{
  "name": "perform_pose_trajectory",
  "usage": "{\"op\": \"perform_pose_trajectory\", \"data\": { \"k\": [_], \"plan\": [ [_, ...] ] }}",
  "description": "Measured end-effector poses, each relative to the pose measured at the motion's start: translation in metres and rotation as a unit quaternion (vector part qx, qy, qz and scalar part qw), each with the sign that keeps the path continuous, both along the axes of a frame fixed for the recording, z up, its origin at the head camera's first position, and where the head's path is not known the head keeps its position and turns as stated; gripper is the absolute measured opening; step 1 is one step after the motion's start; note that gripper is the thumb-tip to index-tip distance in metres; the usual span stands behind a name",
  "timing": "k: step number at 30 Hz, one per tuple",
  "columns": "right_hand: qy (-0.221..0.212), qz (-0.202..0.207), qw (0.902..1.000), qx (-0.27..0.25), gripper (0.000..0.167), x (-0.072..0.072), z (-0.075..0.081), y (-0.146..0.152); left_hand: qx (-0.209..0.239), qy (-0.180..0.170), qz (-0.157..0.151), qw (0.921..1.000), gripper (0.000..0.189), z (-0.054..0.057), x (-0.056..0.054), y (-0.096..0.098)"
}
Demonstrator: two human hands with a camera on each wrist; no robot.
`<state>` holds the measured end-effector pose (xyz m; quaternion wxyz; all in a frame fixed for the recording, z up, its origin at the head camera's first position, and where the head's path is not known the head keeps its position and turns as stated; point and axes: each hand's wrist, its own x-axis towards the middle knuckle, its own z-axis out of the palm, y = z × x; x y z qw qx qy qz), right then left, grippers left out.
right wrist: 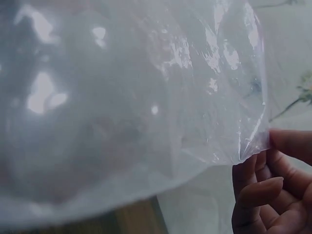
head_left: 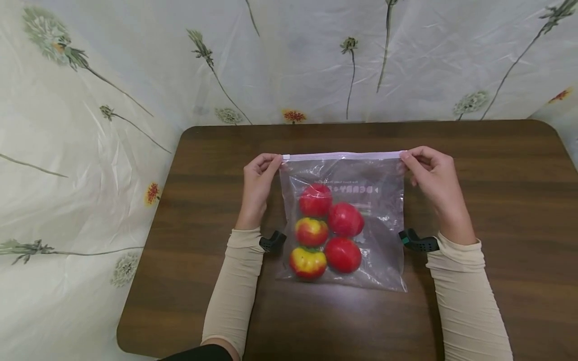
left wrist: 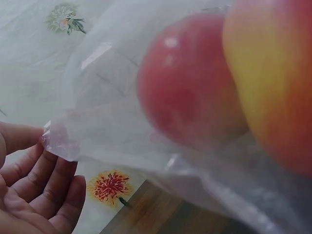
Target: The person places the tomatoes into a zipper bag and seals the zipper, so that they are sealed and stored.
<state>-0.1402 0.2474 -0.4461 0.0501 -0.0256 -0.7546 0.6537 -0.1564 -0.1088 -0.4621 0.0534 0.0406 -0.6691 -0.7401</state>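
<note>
A clear zip bag (head_left: 384, 215) with a pale lilac strip along its top and mirrored lettering hangs spread between both hands. Inside it are several apples, some plain red like the apple (head_left: 345, 219), others yellow and red like the apple (head_left: 308, 263). My left hand (head_left: 259, 180) pinches the bag's top left corner, where a small white zip slider (head_left: 285, 157) shows. The top right corner is pinched between thumb and fingers of my right hand (head_left: 431, 175). In the left wrist view a red apple (left wrist: 190, 83) shows close up through the plastic.
Beneath the bag lies a dark brown wooden table (head_left: 207, 190) with rounded corners. A pale sheet printed with flowers (head_left: 293, 75) covers the wall behind and to the left. Black bands (head_left: 420, 243) are worn at both wrists, over cream sleeves (head_left: 469, 301).
</note>
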Motion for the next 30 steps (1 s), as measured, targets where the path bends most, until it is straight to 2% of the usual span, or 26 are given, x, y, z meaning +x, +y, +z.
{"op": "perform_pose_trajectory", "data": {
  "k": [5, 11, 18, 21, 25, 28, 30],
  "plan": [
    [-0.011, 0.007, 0.9998, -0.018, 0.02, -0.001, 0.001, -0.001, 0.002, -0.004, -0.005, 1.0, 0.02, 0.001, 0.001, 0.001],
    [-0.032, 0.013, 0.9994, 0.01, 0.025, -0.001, 0.004, 0.001, -0.002, 0.013, 0.004, 0.9999, 0.018, 0.001, 0.002, 0.003],
    [-0.04, 0.029, 0.9983, 0.031, 0.014, -0.001, 0.004, 0.004, 0.005, 0.024, 0.003, 0.9997, 0.015, 0.0, 0.003, 0.009],
    [-0.046, 0.037, 0.9966, 0.058, 0.013, 0.0, 0.003, 0.006, 0.009, 0.028, 0.001, 0.9996, 0.013, 0.0, 0.004, 0.011],
    [-0.048, 0.04, 0.9905, 0.123, 0.025, 0.002, 0.005, 0.007, 0.012, 0.03, -0.001, 0.9995, 0.013, 0.0, 0.006, 0.014],
    [-0.032, 0.016, 0.986, 0.163, 0.034, 0.007, 0.009, 0.007, 0.004, 0.028, -0.003, 0.9996, 0.016, -0.001, 0.006, 0.016],
    [-0.013, -0.01, 0.985, 0.172, 0.035, 0.009, 0.015, 0.004, -0.003, 0.027, -0.006, 0.9996, 0.016, 0.0, 0.006, 0.017]
  ]
}}
